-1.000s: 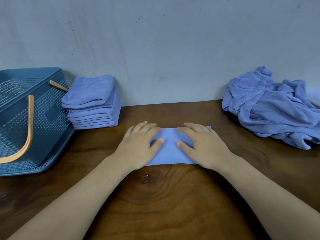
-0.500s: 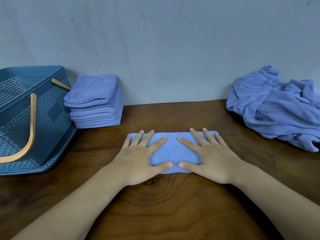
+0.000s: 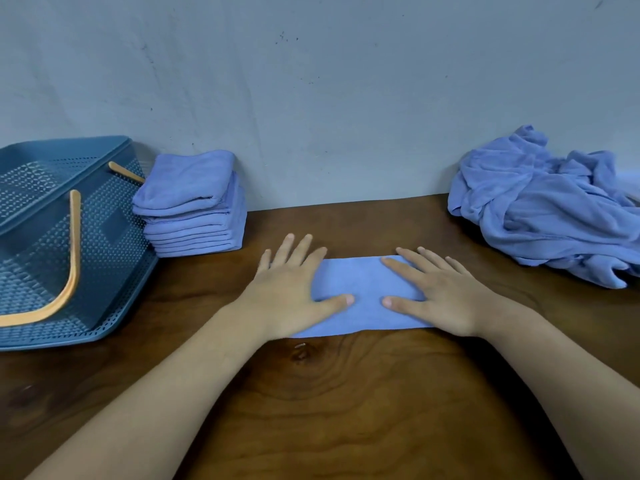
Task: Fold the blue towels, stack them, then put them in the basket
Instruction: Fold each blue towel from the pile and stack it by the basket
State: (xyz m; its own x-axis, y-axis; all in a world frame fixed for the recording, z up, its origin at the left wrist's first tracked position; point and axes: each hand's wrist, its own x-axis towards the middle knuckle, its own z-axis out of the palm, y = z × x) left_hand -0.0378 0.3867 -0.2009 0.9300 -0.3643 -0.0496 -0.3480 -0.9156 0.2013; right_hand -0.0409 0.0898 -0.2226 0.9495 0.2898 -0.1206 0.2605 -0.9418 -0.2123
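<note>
The blue towel being worked on (image 3: 365, 292) lies flat in the middle of the wooden table (image 3: 329, 417), folded into a long band running from 9 o'clock to 3 o'clock. Both hands press down on it. The left hand (image 3: 287, 294) covers its 9 o'clock end, palm down, with the fingers straight and slightly fanned and their tips reaching past the towel's far edge toward 12 o'clock. The right hand (image 3: 446, 296) lies the same way on the 3 o'clock end, fingers straight and a little apart. Neither hand pinches or grips the cloth. The two thumbs lie on the towel pointing at each other, tips near but not touching, with a strip of blue showing between them.

From that towel, at 10 o'clock, a stack of folded blue towels (image 3: 194, 209) stands against the wall (image 3: 311, 81); the top one is bulkier and sits a bit askew. Just beside the stack, at 9 o'clock, is the blue perforated basket (image 3: 41, 278), tilted so that its opening faces left and upward; whether the two touch cannot be told. One orange handle (image 3: 71, 265) curves across the basket's side and the tip of a second (image 3: 126, 173) shows near the stack.

At 2 o'clock, well apart from the hands, a crumpled heap of unfolded blue towels (image 3: 547, 209) lies at the wall and runs out of view on the right.
</note>
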